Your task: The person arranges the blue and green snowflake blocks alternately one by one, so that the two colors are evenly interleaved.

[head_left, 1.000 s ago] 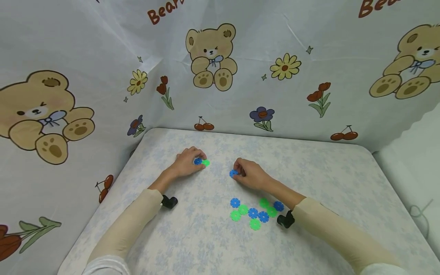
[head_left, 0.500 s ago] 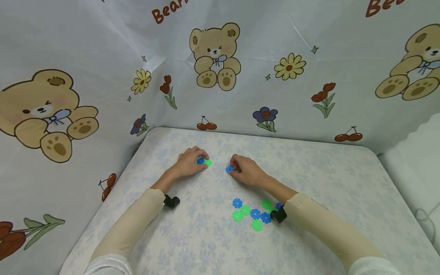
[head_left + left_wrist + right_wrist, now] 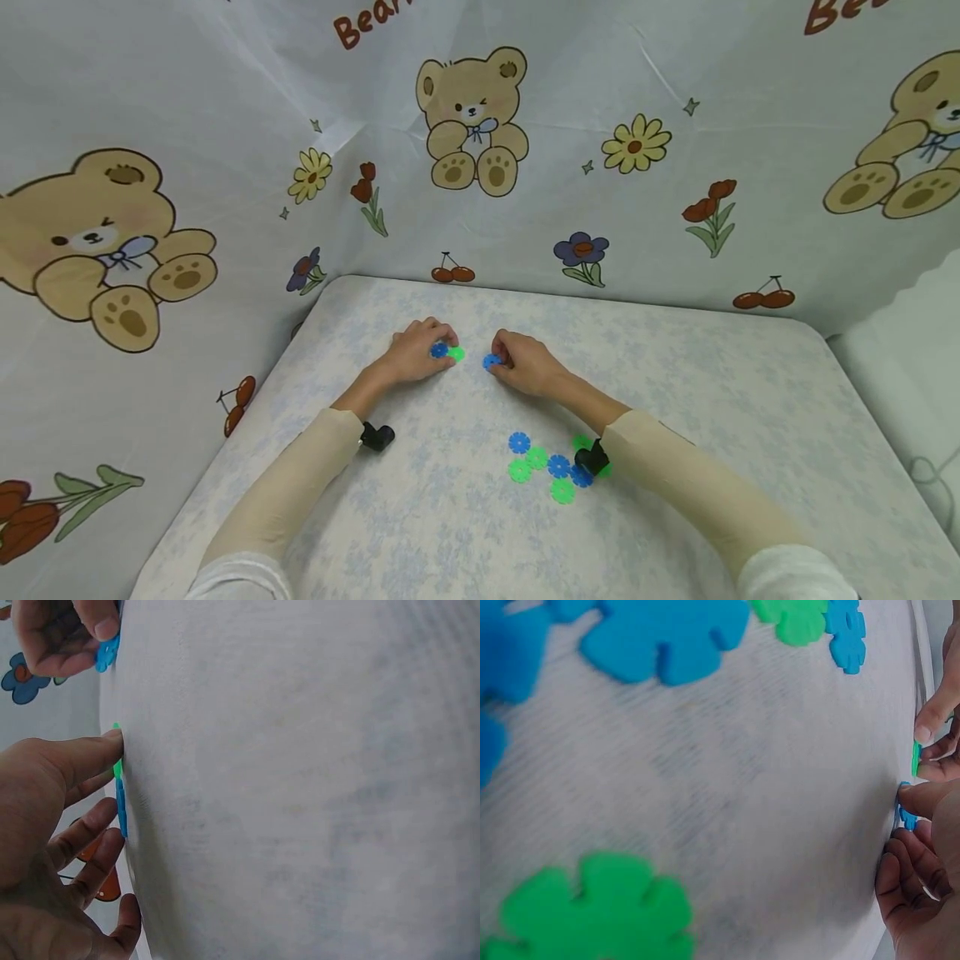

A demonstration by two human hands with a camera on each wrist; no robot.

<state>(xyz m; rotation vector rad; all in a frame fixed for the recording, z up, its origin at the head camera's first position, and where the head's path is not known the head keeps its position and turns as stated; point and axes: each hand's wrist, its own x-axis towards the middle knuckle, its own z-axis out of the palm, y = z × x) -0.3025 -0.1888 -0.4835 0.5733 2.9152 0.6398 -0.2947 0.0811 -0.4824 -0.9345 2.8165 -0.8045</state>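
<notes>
My left hand (image 3: 415,353) is on the far left part of the table, its thumb and fingers pinching a green snowflake disc (image 3: 457,354). A blue snowflake disc (image 3: 439,350) lies edge to edge with it, inside the curve of the fingers. The left wrist view shows this green disc (image 3: 117,766) and blue disc (image 3: 121,808) in line; whether they interlock I cannot tell. Just to the right, my right hand (image 3: 527,363) pinches another blue snowflake disc (image 3: 491,362) by thumb and fingers. A small gap separates it from the green disc.
Several loose blue and green discs (image 3: 519,442) lie on the patterned tabletop (image 3: 420,517) nearer the body, some partly behind the right wrist camera (image 3: 592,458). A bear-printed curtain (image 3: 480,217) stands along the far and left table edges.
My right hand has moved left and slightly away from the body with its blue disc, closing in on the left hand. The left hand stays nearly in place with its discs.
</notes>
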